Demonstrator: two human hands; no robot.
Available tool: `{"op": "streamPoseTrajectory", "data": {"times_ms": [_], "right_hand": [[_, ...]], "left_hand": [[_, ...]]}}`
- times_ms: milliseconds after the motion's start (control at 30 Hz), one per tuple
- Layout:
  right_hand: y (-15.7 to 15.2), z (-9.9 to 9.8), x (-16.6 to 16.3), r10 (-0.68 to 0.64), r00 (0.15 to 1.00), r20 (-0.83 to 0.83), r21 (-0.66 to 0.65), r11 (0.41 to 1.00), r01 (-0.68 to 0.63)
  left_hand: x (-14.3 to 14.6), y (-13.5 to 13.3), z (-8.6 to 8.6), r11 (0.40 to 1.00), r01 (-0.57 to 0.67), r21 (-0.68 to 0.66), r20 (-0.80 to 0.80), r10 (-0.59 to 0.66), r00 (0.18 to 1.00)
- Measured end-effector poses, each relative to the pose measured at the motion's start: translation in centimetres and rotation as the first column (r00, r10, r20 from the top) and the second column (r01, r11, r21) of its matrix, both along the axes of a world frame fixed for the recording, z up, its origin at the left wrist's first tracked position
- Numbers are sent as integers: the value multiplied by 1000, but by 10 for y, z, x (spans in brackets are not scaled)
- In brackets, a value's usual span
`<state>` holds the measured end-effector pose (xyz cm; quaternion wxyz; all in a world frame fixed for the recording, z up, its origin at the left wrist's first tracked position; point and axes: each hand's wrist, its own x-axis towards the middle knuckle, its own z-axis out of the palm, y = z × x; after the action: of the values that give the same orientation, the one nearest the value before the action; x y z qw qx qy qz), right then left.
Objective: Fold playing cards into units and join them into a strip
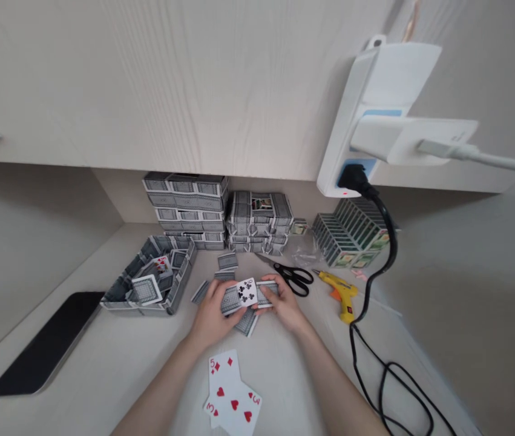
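Note:
My left hand [215, 312] grips the left end of a strip of playing cards [247, 292]. My right hand [282, 303] is closed on its right end. Grey patterned backs show at both ends, with a white clubs card face in the middle. Beneath and behind the hands lie several grey-backed cards [227, 261], one [247, 323] partly under the strip. Nearer to me, larger face-up cards overlap, a five of diamonds [224, 369] and a three of hearts [243, 409]. How the pieces of the strip are joined cannot be made out.
An open box made of cards [148, 310] holds loose cards at left, beside a black phone-like slab [48, 345]. Card-built boxes [187, 200] stand stacked behind. Black-handled scissors [294, 277], a yellow glue gun [341, 290] and its black cord [391, 260] lie right; a power strip [352, 115] hangs above.

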<state>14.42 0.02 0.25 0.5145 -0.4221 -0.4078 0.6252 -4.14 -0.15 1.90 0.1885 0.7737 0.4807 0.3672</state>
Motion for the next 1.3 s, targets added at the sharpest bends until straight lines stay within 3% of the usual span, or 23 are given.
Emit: {"op": "streamPoseTrajectory", "data": {"times_ms": [233, 433, 633, 1300], "right_hand": [[0, -2, -3, -108, 984, 143, 143, 986, 88], [-1, -2, -2, -138, 972, 191, 149, 983, 110], [-2, -3, 1, -70, 958, 279, 127, 991, 36], [-9, -4, -12, -17, 952, 305, 109, 994, -17]], "left_hand": [[0, -2, 1, 999, 33, -28, -3, -33, 999], [-1, -2, 3, 992, 114, -61, 33, -112, 993], [1, -5, 4, 981, 181, -73, 48, -178, 983], [9, -8, -11, 967, 210, -146, 51, -205, 977]]}}
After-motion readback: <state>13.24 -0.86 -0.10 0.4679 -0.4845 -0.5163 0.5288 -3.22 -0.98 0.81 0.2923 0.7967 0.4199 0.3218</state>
